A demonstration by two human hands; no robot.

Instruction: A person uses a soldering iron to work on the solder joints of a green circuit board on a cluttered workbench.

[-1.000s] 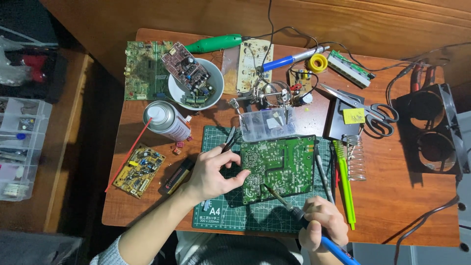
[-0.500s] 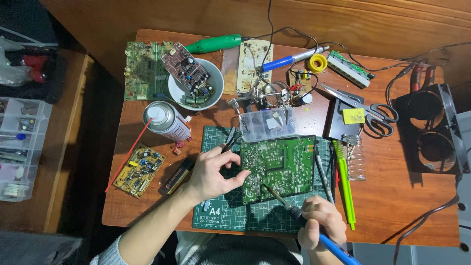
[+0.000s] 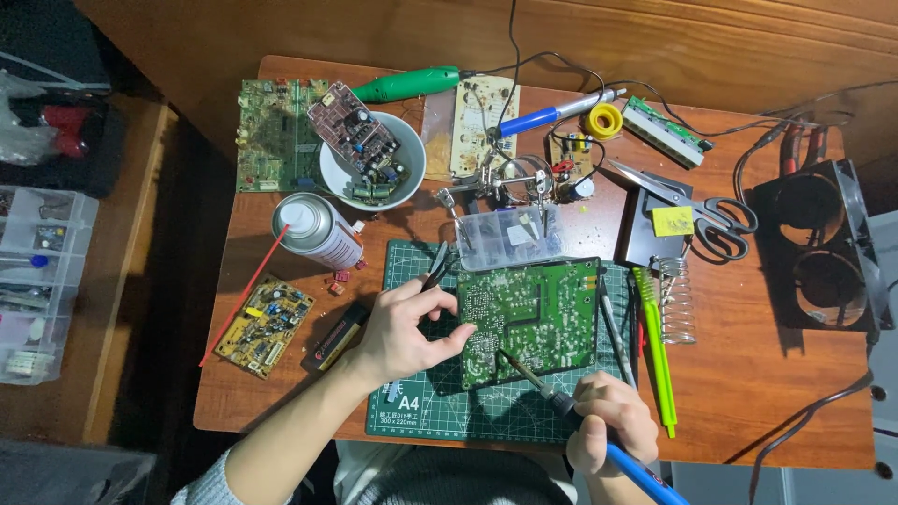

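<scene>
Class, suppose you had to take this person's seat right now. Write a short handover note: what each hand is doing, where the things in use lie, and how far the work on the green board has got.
Left hand: steadies the left edge of the green circuit board, which lies on the cutting mat.
Right hand: grips the blue-handled soldering iron, tip resting on the board's lower left area.
Nearby: iron stand with coil right of the board, solder reel at the table's far side.
Done: board placed solder side up, iron on a joint.
Left: cannot tell how many joints remain.

The left hand (image 3: 404, 329) steadies a green circuit board (image 3: 533, 318) while the right hand (image 3: 610, 432) holds a soldering iron (image 3: 561, 404) on it.
</scene>
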